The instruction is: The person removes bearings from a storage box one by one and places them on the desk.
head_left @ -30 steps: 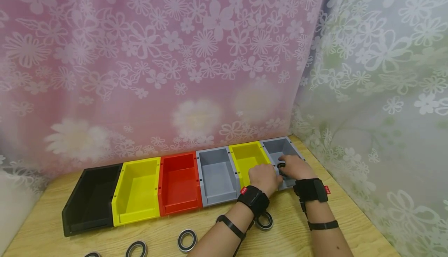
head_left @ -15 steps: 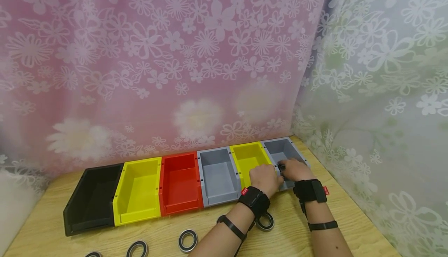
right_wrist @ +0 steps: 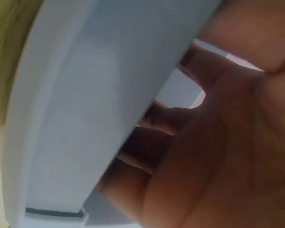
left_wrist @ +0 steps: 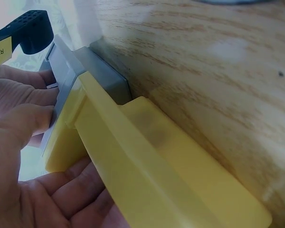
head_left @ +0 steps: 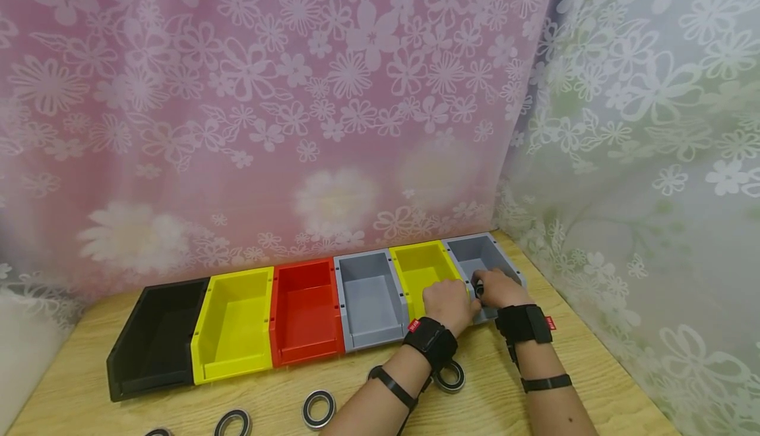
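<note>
My left hand [head_left: 448,304] grips the front of the right-hand yellow bin [head_left: 420,261] where it meets the grey bin [head_left: 472,248] at the row's right end. The left wrist view shows its fingers under the yellow bin [left_wrist: 147,161] and its thumb side at the grey wall [left_wrist: 61,71]. My right hand [head_left: 501,289] reaches into the end grey bin, fingers curled down, pinching a small dark ring, apparently a bearing [head_left: 479,289], mostly hidden by the fingers. In the right wrist view the grey wall [right_wrist: 90,104] covers the fingertips of the hand [right_wrist: 194,137].
Further left along the row stand a grey bin [head_left: 369,294], a red bin [head_left: 304,304], another yellow bin [head_left: 234,317] and a black bin [head_left: 157,337]. Several bearings lie on the wooden table [head_left: 493,396], among them one bearing [head_left: 307,410] near the left forearm. Floral curtains [head_left: 267,126] hang behind.
My right hand has shifted slightly left and down inside the end grey bin, its fingers drawing in around the dark ring. The left hand keeps its grip.
</note>
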Action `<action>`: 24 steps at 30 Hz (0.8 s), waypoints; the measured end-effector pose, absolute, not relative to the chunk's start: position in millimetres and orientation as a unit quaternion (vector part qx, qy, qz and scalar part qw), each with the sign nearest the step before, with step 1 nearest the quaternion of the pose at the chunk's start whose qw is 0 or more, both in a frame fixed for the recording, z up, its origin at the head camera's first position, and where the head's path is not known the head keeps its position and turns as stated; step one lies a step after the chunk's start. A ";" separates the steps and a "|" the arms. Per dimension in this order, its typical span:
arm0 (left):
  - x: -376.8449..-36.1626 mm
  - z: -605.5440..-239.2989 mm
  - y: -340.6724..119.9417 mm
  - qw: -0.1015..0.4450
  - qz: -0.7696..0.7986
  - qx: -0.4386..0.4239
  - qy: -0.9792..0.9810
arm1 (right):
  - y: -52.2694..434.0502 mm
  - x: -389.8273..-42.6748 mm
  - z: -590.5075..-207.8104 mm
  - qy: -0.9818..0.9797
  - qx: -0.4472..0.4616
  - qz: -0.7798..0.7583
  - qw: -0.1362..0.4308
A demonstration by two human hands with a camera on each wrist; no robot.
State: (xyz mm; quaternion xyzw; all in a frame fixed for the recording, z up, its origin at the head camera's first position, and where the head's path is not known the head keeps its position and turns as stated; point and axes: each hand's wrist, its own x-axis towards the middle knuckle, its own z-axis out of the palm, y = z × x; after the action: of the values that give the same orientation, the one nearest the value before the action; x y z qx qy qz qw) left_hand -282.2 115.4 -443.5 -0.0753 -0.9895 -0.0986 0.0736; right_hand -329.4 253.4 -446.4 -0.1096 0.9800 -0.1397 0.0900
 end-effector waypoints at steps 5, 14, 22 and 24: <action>-282.0 -443.0 114.9 0.069 -0.098 -0.076 -0.990 | 253.1 -329.3 -446.4 0.979 -0.110 -0.146 0.090; -280.7 -449.5 115.8 0.095 -0.088 -0.074 -0.989 | 256.0 -325.4 -442.2 0.976 -0.127 -0.155 0.084; -282.0 -452.4 115.8 0.095 -0.085 -0.071 -0.989 | 260.2 -322.6 -428.5 0.970 -0.134 -0.193 0.058; -282.3 -450.9 115.4 0.093 -0.087 -0.072 -0.989 | 262.8 -319.6 -421.2 0.968 -0.141 -0.202 0.049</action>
State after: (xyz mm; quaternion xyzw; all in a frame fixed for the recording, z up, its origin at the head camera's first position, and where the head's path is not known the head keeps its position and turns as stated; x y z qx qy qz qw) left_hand -282.3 115.4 -450.9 -0.0719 -0.9892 -0.0874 0.0932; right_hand -319.6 262.8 -421.2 -0.1411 0.9679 -0.2023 0.0487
